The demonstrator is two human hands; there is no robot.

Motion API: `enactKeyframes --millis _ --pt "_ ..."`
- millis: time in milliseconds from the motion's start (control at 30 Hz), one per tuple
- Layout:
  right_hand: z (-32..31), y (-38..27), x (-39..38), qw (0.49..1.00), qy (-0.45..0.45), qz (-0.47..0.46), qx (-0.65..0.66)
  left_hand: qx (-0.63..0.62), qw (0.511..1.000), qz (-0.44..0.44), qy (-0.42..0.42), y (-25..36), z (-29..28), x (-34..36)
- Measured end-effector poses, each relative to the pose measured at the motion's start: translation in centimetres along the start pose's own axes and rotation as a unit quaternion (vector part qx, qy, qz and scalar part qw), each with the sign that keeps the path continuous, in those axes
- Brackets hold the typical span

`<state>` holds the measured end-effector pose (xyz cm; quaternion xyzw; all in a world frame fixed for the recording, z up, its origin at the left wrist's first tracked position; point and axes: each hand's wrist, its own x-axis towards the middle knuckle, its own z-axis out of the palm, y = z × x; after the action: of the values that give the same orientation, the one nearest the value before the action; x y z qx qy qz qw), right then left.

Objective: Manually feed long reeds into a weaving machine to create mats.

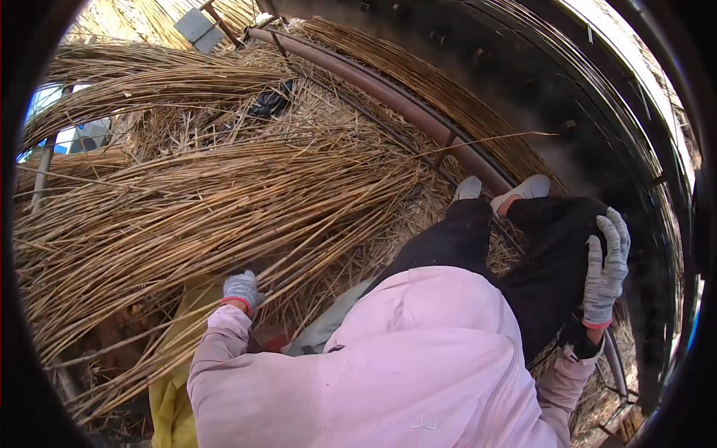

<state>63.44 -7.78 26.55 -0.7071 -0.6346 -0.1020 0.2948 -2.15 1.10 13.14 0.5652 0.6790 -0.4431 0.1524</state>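
**Left hand in the reeds, right hand resting on the knee**

The fingers of the left hand (243, 290), in a grey knit glove with a red cuff, are curled in among the dry reed stalks (224, 201); they look closed around a few stems, though the stalks hide the fingertips, so how many are held cannot be told. The reeds fan away from these fingers to the upper left in a thick, loosely laid sheaf, with shorter broken straw beneath and beyond them. Just below the fingers lies a yellow cloth or sack (175, 351).

The fingers of the right hand (605, 269), gloved alike, lie flat and slightly spread on the dark trouser knee (553, 246), gripping nothing. Beyond the knee two pale shoes (515, 190) rest near a curved rusty pipe (388, 97).

By the look of it, the step in hand is drawing stalks out of the sheaf. Any pull would call for a firm closing on the stems, along their length.
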Motion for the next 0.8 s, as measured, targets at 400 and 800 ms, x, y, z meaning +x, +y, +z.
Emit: enactKeyframes --millis 400,800 --pt "0.4 0.5 -0.3 0.999 -0.014 -0.003 -0.045 -0.059 0.871 0.102 0.477 -0.3 -5.4 2.0" --pt "0.5 0.2 -0.3 0.999 -0.010 0.013 -0.027 0.110 0.938 0.075 0.321 -7.0 -11.2 3.3"
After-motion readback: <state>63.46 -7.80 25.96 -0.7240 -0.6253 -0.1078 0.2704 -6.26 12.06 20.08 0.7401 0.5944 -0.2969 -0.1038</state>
